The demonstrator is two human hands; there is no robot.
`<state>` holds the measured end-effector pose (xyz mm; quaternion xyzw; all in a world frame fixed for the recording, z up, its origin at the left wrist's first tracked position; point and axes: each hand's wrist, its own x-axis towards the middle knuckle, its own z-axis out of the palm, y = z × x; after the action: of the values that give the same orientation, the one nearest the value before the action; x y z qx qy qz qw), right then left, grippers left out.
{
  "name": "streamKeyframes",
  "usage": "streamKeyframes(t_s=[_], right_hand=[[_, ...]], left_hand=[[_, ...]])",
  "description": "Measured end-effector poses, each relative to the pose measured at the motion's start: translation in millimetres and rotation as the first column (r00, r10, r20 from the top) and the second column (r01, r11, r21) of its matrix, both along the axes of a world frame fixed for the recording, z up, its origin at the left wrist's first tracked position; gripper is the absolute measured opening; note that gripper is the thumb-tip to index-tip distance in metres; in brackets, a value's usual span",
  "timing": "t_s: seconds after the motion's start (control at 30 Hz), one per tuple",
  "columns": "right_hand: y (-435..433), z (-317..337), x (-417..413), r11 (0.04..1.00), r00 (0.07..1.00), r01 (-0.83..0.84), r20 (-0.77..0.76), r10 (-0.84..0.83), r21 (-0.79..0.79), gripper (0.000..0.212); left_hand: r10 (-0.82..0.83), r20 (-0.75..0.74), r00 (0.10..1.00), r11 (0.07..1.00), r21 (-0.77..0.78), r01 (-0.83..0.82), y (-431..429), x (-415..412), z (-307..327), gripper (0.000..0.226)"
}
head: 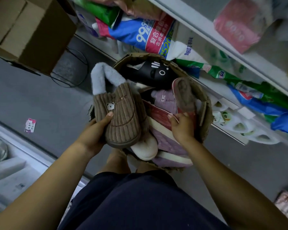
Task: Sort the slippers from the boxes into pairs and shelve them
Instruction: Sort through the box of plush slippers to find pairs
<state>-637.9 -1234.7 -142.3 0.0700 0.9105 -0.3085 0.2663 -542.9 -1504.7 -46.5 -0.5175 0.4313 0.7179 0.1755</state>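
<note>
L hand (96, 131) is gripping brown corduroy slipper (121, 113) w/ fingers (107, 118) curled round it; R hand (181, 127) is pinching red slipper (156, 113) inside cardboard box (206, 103).

corduroy slipper (123, 117): was brown, ribbed, with a grey-blue fleece lining and a small white bear patch
black slipper (150, 73): carried white face marks
pink slipper (184, 95): had a taupe lining
lilac slipper (168, 143): had a cream sole
box (206, 110): was brown
</note>
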Motion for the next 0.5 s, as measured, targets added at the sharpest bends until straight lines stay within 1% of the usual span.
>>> streamKeyframes(t_s=[0.13, 0.2, 0.27, 0.33, 0.37, 0.43, 0.47, 0.5], right_hand=[[14, 38, 23, 0.996, 0.987, 0.085, -0.133, -0.087, -0.024, 0.034], [20, 53, 26, 0.987, 0.963, 0.154, -0.217, -0.159, -0.041, 0.033], [23, 70, 22, 0.963, 0.926, 0.256, -0.265, -0.270, -0.085, 0.037], [26, 87, 13, 0.918, 0.892, 0.365, -0.226, -0.392, -0.154, 0.037], [28, 94, 10, 0.890, 0.875, 0.416, -0.184, -0.447, -0.184, 0.037], [31, 103, 7, 0.836, 0.839, 0.493, -0.123, -0.530, -0.242, 0.040], [30, 108, 7, 0.800, 0.816, 0.532, -0.086, -0.572, -0.277, 0.042], [29, 112, 7, 0.756, 0.789, 0.570, -0.044, -0.613, -0.323, 0.041]], left_hand=[[-0.027, -0.016, 1.000, 0.998, -0.049, 0.026, -7, -26, 3, 0.035], [-0.033, -0.018, 0.999, 0.997, -0.072, 0.032, -8, -44, 3, 0.037], [-0.047, -0.031, 0.998, 0.997, -0.068, 0.045, -8, -58, -2, 0.042], [-0.076, -0.018, 0.997, 0.995, -0.061, 0.074, -3, -66, -11, 0.058], [-0.093, -0.016, 0.996, 0.993, -0.070, 0.091, 0, -69, -15, 0.061], [-0.094, 0.023, 0.995, 0.987, -0.129, 0.096, 10, -72, -19, 0.053], [-0.120, 0.047, 0.992, 0.975, -0.181, 0.127, 15, -73, -19, 0.053], [-0.182, 0.073, 0.981, 0.945, -0.263, 0.195, 19, -73, -18, 0.056]])
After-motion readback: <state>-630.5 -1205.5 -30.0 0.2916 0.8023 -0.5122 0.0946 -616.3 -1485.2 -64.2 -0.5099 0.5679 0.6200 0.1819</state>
